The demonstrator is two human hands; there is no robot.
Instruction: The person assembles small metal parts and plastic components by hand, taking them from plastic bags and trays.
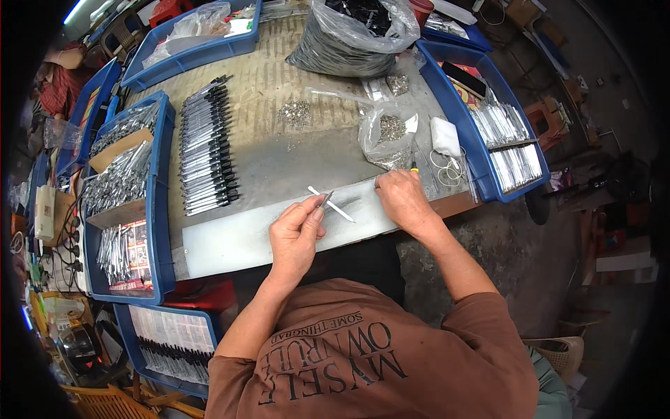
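Note:
My left hand [296,234] is closed in a pinch above the white board [223,241]. Between its thumb and forefinger is a thin, silvery pointed piece. A slim white stick [340,210] crosses behind that piece; whether it is held too or lies on the board, I cannot tell. Farther right, my right hand [406,201] rests at the board's right end with its fingers curled under, hiding anything inside them. Just beyond its knuckles shows a yellow-and-black tool end [414,167]. A clear bag of small metal parts [392,133] sits beyond that hand.
A row of silver-and-black pens [206,150] lies left on the table. Blue trays [167,202] of metal pieces flank it, with another blue tray [513,192] at right. A large bag of black parts [342,52] stands at the back. Loose metal bits [294,114] are heaped mid-table.

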